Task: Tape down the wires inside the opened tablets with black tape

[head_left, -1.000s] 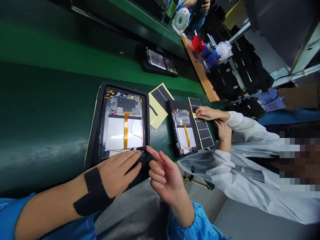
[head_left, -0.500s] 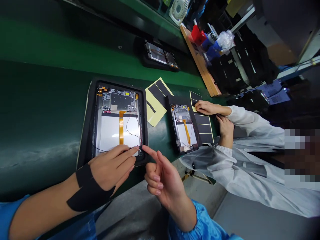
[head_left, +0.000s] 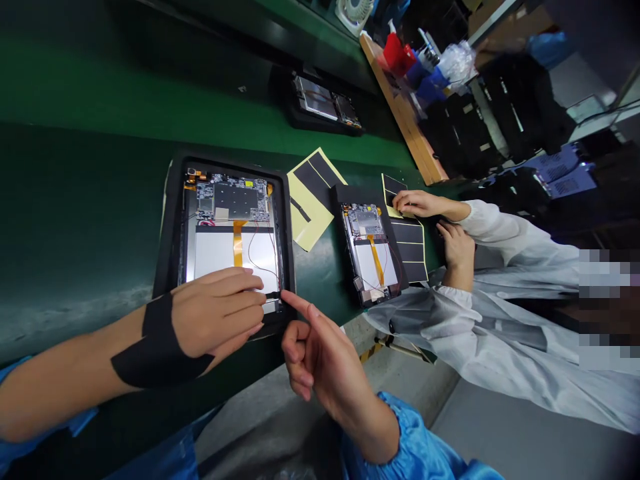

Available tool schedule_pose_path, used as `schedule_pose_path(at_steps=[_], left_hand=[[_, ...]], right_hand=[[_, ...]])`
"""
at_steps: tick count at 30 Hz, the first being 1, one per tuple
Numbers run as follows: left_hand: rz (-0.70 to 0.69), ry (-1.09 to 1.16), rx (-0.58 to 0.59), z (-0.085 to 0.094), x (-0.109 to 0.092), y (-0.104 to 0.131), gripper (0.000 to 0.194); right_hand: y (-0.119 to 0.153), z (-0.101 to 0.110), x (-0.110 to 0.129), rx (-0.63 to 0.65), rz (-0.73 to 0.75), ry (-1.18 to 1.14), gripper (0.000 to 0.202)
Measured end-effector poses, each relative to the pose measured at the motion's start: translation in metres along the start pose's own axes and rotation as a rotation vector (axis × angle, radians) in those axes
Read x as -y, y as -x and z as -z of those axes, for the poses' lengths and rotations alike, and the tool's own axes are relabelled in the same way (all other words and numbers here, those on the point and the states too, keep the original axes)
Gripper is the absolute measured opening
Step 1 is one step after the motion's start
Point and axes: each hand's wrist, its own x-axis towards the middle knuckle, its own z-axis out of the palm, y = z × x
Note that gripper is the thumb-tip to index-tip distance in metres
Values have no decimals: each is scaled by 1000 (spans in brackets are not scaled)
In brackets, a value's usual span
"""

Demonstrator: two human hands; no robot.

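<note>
An opened tablet (head_left: pixel 213 250), with its circuit board, silver battery and orange ribbon cable exposed, lies in a black foam-like frame (head_left: pixel 173 200). My left hand (head_left: pixel 220 310) rests over its lower part, fingers together, with the fingertips at one end of a short black tape strip (head_left: pixel 273 295). At the strip's other end, by the tablet's right edge, the extended index finger of my right hand (head_left: pixel 330 353) presses down. The other right fingers are loosely curled and hold nothing. Wide black tape pieces (head_left: pixel 160 347) cling to the back of my left hand and wrist.
Right of the tablet lies a yellow backing sheet (head_left: pixel 313 227) with black strips. Beyond it is a second opened tablet (head_left: pixel 373 253), near a co-worker's hands (head_left: pixel 420 202) on another strip sheet (head_left: pixel 413 250). A third tablet (head_left: pixel 320 100) lies farther back. A wooden edge (head_left: pixel 400 113) borders the bench.
My left fingertips have drawn back leftward from the right index fingertip, so the black strip between them now shows. My right index finger stays at the tablet's edge. The view has shifted slightly.
</note>
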Motion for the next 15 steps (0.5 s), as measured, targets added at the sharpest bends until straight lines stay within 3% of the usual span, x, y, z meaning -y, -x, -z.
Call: schedule_pose_path(at_steps=[8,15], left_hand=[[-30,36,96,-6,16,5,13],[-37,92,115,1,22,-6,17]], right_hand=[[-1,3,-1,15,0,70,65],[4,4,-3,-20,74,377,70]])
